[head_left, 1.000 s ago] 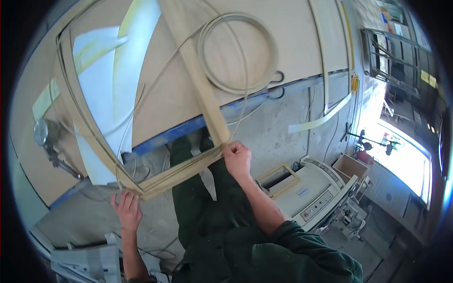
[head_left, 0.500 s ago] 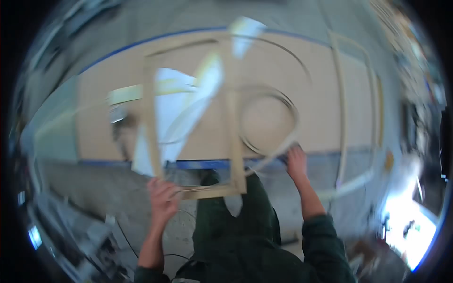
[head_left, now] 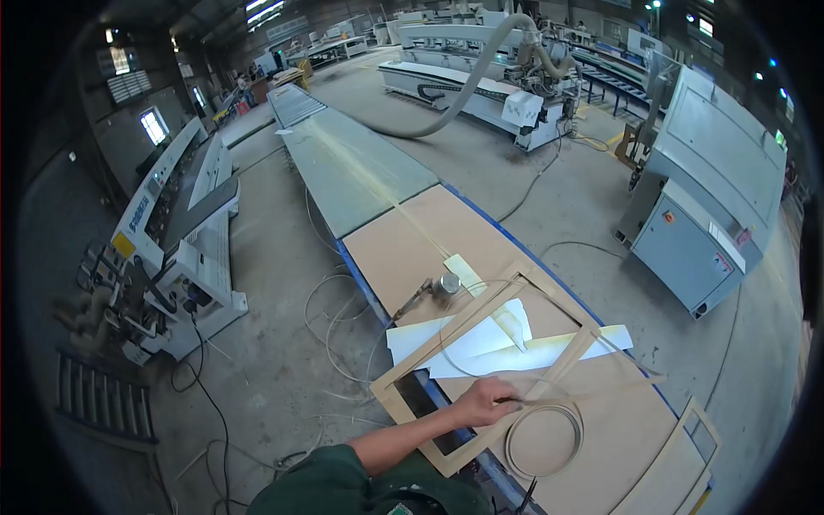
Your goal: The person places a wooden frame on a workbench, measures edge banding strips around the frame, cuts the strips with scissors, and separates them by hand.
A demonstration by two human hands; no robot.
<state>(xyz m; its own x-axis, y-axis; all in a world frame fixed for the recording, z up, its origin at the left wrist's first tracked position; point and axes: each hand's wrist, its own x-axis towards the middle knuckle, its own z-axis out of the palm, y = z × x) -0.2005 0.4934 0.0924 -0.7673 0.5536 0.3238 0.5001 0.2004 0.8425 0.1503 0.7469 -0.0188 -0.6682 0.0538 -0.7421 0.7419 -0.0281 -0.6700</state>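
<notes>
My left hand is closed, its fingers pinched on a thin wood-coloured edging strip that runs off to the right. Beneath that hand and forearm lies a wooden frame with rectangular openings, set at an angle over the table. A coil of the same edging strip rests on the tabletop just right of the hand. White paper sheets with yellowish stains lie under the frame. Beyond them stands a spray gun with a metal cup. My right hand is out of view; a dark pointed tip shows at the bottom edge.
The long brown-topped table has blue edges and continues into a greenish section. Another pale frame lies at the right. Hoses trail on the floor at left. Machines and a grey cabinet stand around.
The view has swung up and left toward the workshop. My left hand has gone from the frame's near corner to the strip beside the coil. My right hand has left the view.
</notes>
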